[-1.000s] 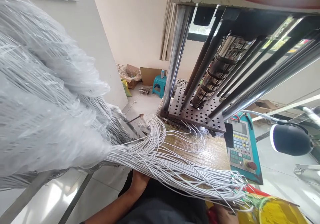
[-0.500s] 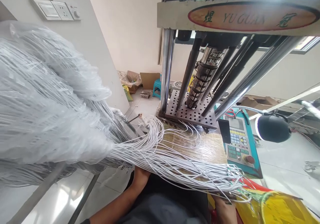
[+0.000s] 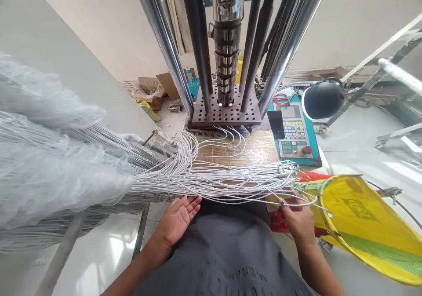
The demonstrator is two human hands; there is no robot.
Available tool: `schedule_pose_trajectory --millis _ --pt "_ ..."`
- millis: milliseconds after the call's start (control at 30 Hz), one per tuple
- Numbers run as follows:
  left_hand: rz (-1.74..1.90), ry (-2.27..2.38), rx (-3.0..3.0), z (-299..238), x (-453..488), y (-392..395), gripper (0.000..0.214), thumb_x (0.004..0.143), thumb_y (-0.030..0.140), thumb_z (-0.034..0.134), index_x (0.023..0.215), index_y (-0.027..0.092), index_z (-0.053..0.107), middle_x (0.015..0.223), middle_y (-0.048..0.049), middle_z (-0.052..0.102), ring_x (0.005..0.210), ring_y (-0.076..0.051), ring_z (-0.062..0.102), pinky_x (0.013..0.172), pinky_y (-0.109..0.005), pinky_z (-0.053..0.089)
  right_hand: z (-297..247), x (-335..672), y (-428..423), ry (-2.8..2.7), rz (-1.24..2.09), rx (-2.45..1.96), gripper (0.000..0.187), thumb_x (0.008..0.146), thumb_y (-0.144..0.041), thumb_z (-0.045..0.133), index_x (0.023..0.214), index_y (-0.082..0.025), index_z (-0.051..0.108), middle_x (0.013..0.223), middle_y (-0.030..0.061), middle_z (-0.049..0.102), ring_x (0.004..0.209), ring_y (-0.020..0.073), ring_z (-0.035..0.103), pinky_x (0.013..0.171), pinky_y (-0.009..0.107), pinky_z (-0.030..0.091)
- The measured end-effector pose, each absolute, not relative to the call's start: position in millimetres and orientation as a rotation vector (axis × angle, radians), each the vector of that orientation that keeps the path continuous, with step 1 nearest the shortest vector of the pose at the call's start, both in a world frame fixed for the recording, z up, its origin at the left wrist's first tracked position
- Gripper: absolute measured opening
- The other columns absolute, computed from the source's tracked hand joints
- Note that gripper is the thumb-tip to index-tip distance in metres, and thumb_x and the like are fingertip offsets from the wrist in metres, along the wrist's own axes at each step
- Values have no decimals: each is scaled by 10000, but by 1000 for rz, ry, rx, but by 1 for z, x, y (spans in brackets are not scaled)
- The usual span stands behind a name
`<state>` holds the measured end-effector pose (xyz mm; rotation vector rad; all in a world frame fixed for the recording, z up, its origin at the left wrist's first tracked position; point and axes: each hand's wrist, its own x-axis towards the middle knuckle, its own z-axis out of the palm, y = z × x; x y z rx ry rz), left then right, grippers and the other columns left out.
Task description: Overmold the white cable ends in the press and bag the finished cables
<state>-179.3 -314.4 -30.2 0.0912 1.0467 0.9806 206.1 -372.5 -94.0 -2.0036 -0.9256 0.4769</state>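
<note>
A thick bundle of thin white wires (image 3: 211, 179) runs from a plastic-wrapped mass (image 3: 49, 168) at the left across a wooden table (image 3: 260, 148) to their stripped ends at the right. My left hand (image 3: 178, 219) lies palm up with fingers spread, just under the near edge of the bundle and holding nothing. My right hand (image 3: 296, 219) pinches a single white wire (image 3: 298, 203) near its green-tipped end, beside the mouth of a yellow woven bag (image 3: 365, 225).
A vertical press with steel columns (image 3: 227, 36) and a perforated plate (image 3: 226, 111) stands behind the table. A teal control panel (image 3: 293, 133) and a black lamp (image 3: 321, 100) sit at the right. Cardboard boxes (image 3: 151, 89) lie on the floor beyond.
The view has tilted down and swung right. My left hand came out from under the wires and opened palm up. My right hand rose into view pinching one wire.
</note>
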Motion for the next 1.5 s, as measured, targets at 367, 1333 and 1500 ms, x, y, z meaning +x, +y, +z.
schedule_pose_trajectory --millis 367,1333,1500 --pt "1073 1083 -50 9 -136 -286 297 953 284 518 1222 163 549 1334 -208 589 1225 -291 636 938 -446 598 -66 254 -307 -789 512 -1865 510 732 -382 678 1182 -149 733 958 88 731 792 206 635 832 398 530" --pt "1204 1009 309 -14 -95 -275 196 870 315 652 1040 240 590 1290 -53 632 1273 -238 587 1087 -457 471 -54 260 -263 -2365 -11 -1433 237 973 -313 571 1176 -310 694 1261 34 719 1188 256 622 1144 507 242" --pt "1034 1111 322 -16 -117 -266 174 890 318 636 971 168 598 1039 -111 714 1093 -270 691 930 -416 546 -39 275 -259 -2502 29 -1391 343 952 -217 530 1260 -275 670 1344 79 665 1241 286 587 1098 486 339"
